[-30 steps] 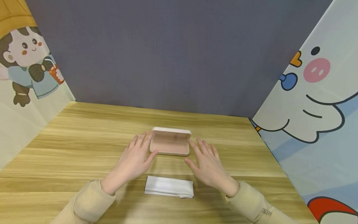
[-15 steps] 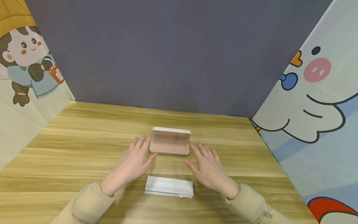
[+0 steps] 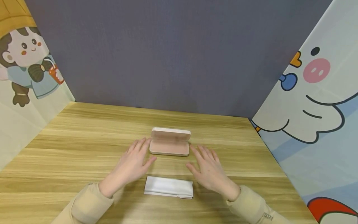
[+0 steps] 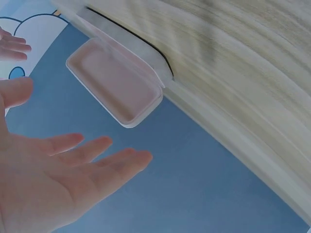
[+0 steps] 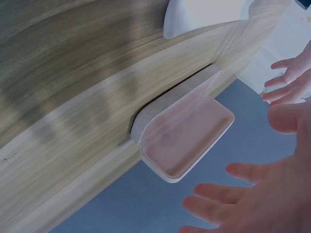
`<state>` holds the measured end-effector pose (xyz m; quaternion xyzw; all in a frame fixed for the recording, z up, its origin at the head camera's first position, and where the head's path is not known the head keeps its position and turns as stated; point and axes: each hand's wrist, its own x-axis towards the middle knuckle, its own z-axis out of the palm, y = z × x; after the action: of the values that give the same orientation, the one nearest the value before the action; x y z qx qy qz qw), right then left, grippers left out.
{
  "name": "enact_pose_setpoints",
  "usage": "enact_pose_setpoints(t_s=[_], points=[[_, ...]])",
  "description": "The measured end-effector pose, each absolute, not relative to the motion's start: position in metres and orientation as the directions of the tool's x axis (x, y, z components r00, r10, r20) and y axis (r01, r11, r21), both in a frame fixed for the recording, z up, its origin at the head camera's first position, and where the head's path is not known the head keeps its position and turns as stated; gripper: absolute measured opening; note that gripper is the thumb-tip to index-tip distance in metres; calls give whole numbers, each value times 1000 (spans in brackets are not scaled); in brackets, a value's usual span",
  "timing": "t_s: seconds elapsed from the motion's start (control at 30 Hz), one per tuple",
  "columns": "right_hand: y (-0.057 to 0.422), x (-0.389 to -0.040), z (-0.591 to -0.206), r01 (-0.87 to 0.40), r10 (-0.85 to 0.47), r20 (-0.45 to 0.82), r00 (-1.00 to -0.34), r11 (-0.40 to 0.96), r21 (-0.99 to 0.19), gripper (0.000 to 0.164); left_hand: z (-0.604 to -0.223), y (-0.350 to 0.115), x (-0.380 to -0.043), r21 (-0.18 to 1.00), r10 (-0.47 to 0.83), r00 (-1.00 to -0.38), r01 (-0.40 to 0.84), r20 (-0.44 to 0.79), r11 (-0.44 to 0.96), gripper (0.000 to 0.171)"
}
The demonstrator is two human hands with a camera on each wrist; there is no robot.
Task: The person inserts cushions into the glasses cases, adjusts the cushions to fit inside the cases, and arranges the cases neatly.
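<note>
On the wooden table stands a glasses case (image 3: 169, 148), its lid raised at the back and its pinkish lining bare. The left hand (image 3: 131, 161) hovers at the case's left side with fingers straight and spread, holding nothing. Mirroring it, the right hand (image 3: 211, 171) is at the right side, fingers extended, also holding nothing. Both wrist views show the case (image 4: 116, 80) apart from the fingers. Between the forearms, closer to the person, lies a folded pale grey cloth (image 3: 168, 187), flat on the wood.
A dark grey-blue panel (image 3: 162, 56) closes off the table (image 3: 92, 130) at the back. Printed cartoon sheets stand along both sides, the left one (image 3: 25, 118) and the right one (image 3: 321, 118).
Both hands have drawn back slightly toward the person, away from the case. The case and the cloth have stayed where they were.
</note>
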<state>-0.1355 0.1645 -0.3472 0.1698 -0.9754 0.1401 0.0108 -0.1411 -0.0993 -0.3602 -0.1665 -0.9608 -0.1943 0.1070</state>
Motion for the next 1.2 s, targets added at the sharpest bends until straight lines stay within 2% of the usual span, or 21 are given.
enact_pose_setpoints(t_s=[0.47,0.93,1.2], points=[[166,-134,-357,-329,-323,69,-944,900,-286,60,-365,-100,-141,333,288,-918,371,274,867,69],[168,-131,-365,-323,-332,20,-943,899,-298,58,-370,-101,-140,321,326,-925,375,196,870,69],[169,-130,-369,-336,-358,-14,-934,890,-308,57,-378,-103,-138,308,336,-920,386,203,869,67]])
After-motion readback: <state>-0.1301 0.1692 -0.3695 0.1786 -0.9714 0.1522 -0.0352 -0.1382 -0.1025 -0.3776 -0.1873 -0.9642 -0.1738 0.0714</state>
